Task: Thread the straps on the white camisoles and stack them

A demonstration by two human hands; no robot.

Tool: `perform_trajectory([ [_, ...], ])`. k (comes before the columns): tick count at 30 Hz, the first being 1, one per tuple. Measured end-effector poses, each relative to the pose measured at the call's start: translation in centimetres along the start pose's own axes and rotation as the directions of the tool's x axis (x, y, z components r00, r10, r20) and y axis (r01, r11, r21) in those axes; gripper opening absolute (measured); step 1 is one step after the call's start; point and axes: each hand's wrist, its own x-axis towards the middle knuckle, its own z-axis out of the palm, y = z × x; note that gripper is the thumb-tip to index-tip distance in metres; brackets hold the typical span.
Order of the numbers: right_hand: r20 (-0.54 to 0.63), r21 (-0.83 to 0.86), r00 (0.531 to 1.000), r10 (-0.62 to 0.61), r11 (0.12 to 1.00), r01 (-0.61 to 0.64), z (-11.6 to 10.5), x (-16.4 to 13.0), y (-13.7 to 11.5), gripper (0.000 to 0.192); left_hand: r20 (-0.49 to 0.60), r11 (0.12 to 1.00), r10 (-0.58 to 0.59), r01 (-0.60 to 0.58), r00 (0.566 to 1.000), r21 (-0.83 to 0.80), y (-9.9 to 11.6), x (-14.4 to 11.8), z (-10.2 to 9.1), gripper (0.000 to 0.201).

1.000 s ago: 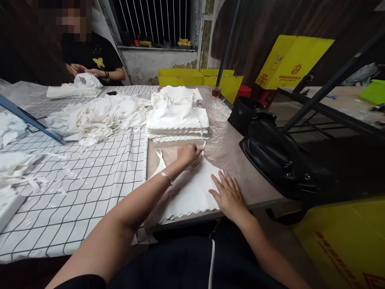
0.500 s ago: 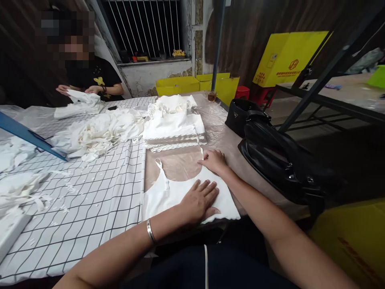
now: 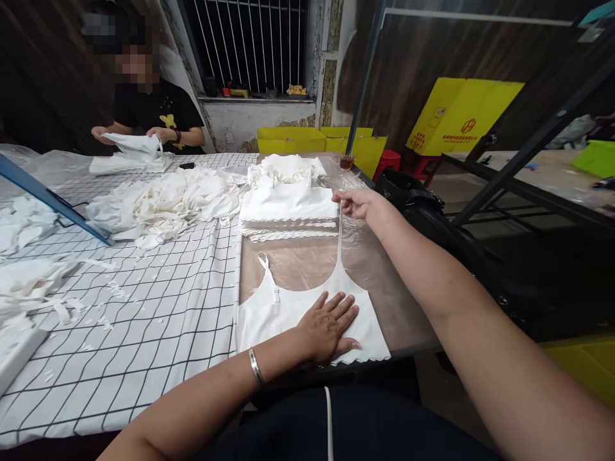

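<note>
Head view: the white camisole (image 3: 288, 314) lies flat at the near edge of the tabletop (image 3: 307, 262), on the bare brown strip just right of the checked cloth (image 3: 144, 307). Your left hand (image 3: 329, 326) rests on its body with fingers spread flat, gripping nothing, only pressing. Your right hand (image 3: 358, 202) is closed in a pinch on the end of the right strap (image 3: 339, 243), which runs taut and straight up toward the far side. The left strap (image 3: 269, 275) lies slack on the tabletop.

To do this well, keep the flat palm weighted so the body does not creep while you draw the strap; pull in line with the strap rather than sideways, or the neckline will skew. Keep the scalloped hem square with the near edge.

Just beyond your right hand sits the stack of folded camisoles (image 3: 288, 208), and left of it a loose heap of white garments (image 3: 163, 202). A black bag (image 3: 423, 205) rests at the right edge, close under your forearm, so mind your elbow. At the far left corner another person's hands (image 3: 129, 134) work on a white piece.
</note>
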Motion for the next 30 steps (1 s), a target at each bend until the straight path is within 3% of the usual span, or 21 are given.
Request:
perform_trajectory([
  [5,-0.124,0.067,0.99,-0.069,0.995,0.078,-0.1,-0.8,-3.3,0.034,0.021,0.987,-0.016,0.019,1.0,-0.16,-0.2,0.2,-0.2,0.073],
  [7,-0.132,0.069,0.972,-0.195,0.976,0.206,-0.2,-2.8,-2.9,0.035,-0.009,0.94,-0.042,0.037,0.999,-0.339,0.0,0.3,-0.7,0.07],
  [8,-0.099,0.054,0.952,-0.291,0.953,0.297,-0.2,-4.4,-2.3,0.034,-0.041,0.873,-0.082,0.052,0.996,-0.484,0.1,0.4,-1.1,0.065],
  [9,-0.04,0.03,0.917,-0.397,0.917,0.398,-0.4,-6.4,-1.3,0.031,-0.073,0.746,-0.144,0.06,0.987,-0.663,0.4,0.4,-1.6,0.061],
  [10,0.054,-0.005,0.867,-0.496,0.868,0.497,-0.6,-8.6,0.0,0.026,-0.076,0.54,-0.212,0.052,0.974,-0.84,0.6,0.5,-2.1,0.058],
  [12,0.274,-0.076,0.716,-0.642,0.728,0.681,-1.1,-13.6,3.3,0.021,0.019,-0.039,-0.276,0.009,0.961,-0.999,1.1,0.6,-3.3,0.061],
  [13,0.425,-0.141,0.656,-0.624,0.67,0.729,-1.5,-16.1,5.1,0.019,0.077,-0.308,-0.254,-0.005,0.964,-0.952,1.3,0.6,-3.8,0.061],
  [14,0.548,-0.204,0.606,-0.576,0.611,0.765,-1.9,-18.3,6.9,0.016,0.114,-0.505,-0.22,-0.013,0.969,-0.863,1.5,0.6,-4.3,0.057],
  [15,0.637,-0.253,0.559,-0.531,0.541,0.802,-2.3,-20.0,8.6,0.015,0.131,-0.63,-0.201,-0.025,0.971,-0.776,1.6,0.5,-4.7,0.05],
  [16,0.621,-0.319,0.576,-0.532,0.499,0.806,-2.6,-21.4,10.3,0.017,0.141,-0.701,-0.199,-0.04,0.97,-0.712,1.7,0.5,-5.0,0.042],
  [18,0.399,-0.397,0.66,-0.636,0.529,0.75,-3.0,-22.5,13.2,0.018,0.155,-0.755,-0.227,-0.073,0.962,-0.651,2.0,0.4,-5.5,0.029],
  [20,0.087,-0.283,0.753,-0.653,0.708,0.647,-2.9,-22.2,15.4,0.018,0.157,-0.766,-0.223,-0.073,0.962,-0.639,2.3,0.3,-6.0,0.025],
  [21,0.015,-0.148,0.805,-0.593,0.795,0.589,-2.6,-21.7,16.2,0.024,0.152,-0.763,-0.219,-0.072,0.964,-0.643,2.5,0.3,-6.3,0.024],
  [22,0.024,0.001,0.857,-0.515,0.857,0.515,-2.1,-21.2,16.8,0.033,0.144,-0.755,-0.222,-0.077,0.964,-0.651,2.7,0.4,-6.6,0.024],
  [24,0.195,0.214,0.908,-0.37,0.92,0.329,-1.1,-20.4,17.4,0.047,0.129,-0.737,-0.232,-0.087,0.964,-0.67,2.8,0.7,-7.2,0.025],
  [27,0.404,0.259,0.88,-0.248,0.954,0.15,0.0,-20.0,17.7,0.047,0.147,-0.707,-0.249,-0.075,0.957,-0.703,2.2,1.3,-8.1,0.023],
  [30,0.447,0.144,0.882,-0.151,0.985,0.095,-0.1,-19.9,17.7,0.044,0.162,-0.665,-0.284,-0.073,0.945,-0.743,0.8,2.1,-8.6,0.023],
])
